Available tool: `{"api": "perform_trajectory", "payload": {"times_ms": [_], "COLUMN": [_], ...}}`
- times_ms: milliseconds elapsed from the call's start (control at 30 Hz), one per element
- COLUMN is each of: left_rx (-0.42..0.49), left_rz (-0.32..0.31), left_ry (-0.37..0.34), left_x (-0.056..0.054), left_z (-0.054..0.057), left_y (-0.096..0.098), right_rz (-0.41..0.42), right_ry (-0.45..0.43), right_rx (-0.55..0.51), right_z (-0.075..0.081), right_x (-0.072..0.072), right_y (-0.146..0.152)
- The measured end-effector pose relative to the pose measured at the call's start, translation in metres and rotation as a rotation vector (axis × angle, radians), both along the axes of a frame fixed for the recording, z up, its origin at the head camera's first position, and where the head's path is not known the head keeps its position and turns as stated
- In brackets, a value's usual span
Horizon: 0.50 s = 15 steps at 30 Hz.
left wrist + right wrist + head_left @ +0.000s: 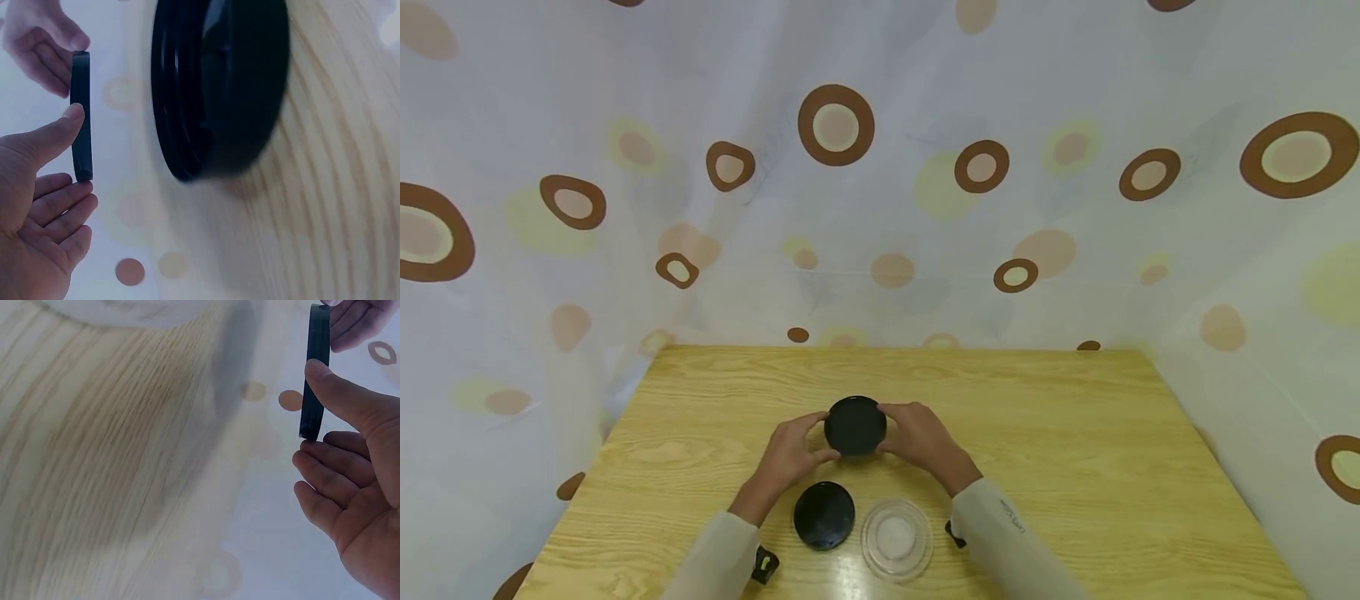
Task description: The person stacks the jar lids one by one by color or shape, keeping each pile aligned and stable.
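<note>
A round black lid [855,426], thin and flat, is held between both hands above the table. My left hand [786,454] pinches its left edge, with the thumb [65,125] on the near face and fingertips at the rim. On the opposite edge my right hand [921,437] grips with its thumb [331,384] and fingers. Seen edge-on in both wrist views, the lid stands upright there. Closer to me lies a shallow round black dish [824,516], its ridged inner wall showing in the left wrist view. Beside it on the right sits a clear round plastic container [897,542].
The wood-grain table [1075,467] meets a patterned cloth [910,200] at the back and sides. Small black devices [765,564] show by both sleeves. Glare falls on the tabletop between the dish and the clear container, near the front.
</note>
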<state>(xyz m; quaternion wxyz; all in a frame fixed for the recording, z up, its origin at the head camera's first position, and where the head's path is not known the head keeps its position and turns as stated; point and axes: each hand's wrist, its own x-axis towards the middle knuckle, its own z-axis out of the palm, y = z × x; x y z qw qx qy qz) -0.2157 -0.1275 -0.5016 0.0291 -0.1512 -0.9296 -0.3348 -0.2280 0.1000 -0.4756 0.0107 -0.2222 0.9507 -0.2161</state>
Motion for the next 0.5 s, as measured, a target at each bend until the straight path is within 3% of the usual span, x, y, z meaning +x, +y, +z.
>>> {"api": "perform_trajectory", "payload": {"times_ms": [167, 400, 500], "left_rx": [0.023, 0.063, 0.053], "left_rz": [-0.04, -0.065, -0.09], "left_ry": [0.037, 0.008, 0.043], "left_x": [0.005, 0.013, 0.018], "left_z": [0.004, 0.011, 0.015], "left_y": [0.009, 0.022, 0.029], "right_rz": [-0.008, -0.036, -0.068], "right_ry": [0.016, 0.007, -0.002], "right_rx": [-0.032, -0.102, -0.125], "right_z": [0.001, 0.002, 0.004], "right_x": [0.009, 0.024, 0.031], "right_y": [0.013, 0.03, 0.038]}}
